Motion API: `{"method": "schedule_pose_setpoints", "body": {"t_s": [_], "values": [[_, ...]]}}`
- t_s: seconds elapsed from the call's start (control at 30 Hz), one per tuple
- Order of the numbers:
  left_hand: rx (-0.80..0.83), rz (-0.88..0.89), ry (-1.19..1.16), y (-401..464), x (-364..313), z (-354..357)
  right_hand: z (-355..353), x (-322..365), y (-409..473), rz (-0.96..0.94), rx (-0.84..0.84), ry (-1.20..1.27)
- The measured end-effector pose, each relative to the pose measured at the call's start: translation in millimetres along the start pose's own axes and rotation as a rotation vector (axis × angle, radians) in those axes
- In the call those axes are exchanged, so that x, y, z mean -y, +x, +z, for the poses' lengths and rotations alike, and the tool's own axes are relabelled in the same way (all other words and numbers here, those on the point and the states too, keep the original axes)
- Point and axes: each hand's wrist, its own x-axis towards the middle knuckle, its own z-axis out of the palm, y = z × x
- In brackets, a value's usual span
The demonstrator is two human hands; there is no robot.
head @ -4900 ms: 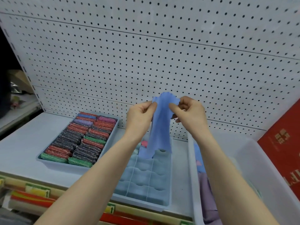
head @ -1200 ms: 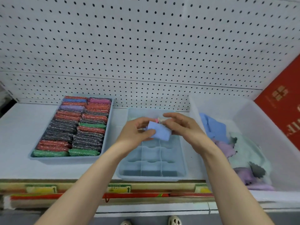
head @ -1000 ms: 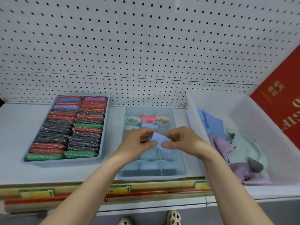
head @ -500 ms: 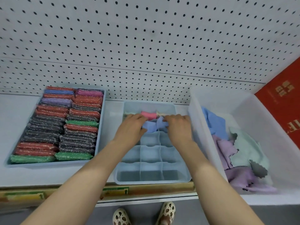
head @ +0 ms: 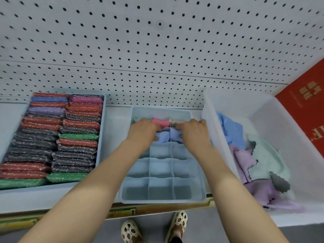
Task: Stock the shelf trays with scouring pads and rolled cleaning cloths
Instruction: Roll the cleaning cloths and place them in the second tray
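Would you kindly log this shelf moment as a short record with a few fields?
left hand: left hand pressing on the blue rolled cloth
right hand: right hand pressing the same cloth from the other side
cloth location: second row from the back of the pale blue divided tray
neighbour: pink rolled cloth in the back row
front cells: empty
left tray: shallow blue tray packed with glittery scouring pads
supply: translucent white plastic bin with loose cloths
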Motion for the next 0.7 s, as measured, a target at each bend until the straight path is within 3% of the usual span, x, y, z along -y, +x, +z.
{"method": "schedule_pose_setpoints", "body": {"t_s": [0.3,0.47,0.6,0.7], "values": [[-0.103,-0.133,-0.101,-20,11,12,13,17,2,-0.084,-0.061,-0.054],[-0.301,0.048,-0.094,-28,19,20,19,23,8,-0.217,-0.156,0.106],[-0.253,0.053,-0.148,-22,14,23,29,27,7,-0.233,-0.28,0.216],[-0.253,0.026,-0.199,-21,13,23,28,28,8,-0.216,-0.211,0.212]]}}
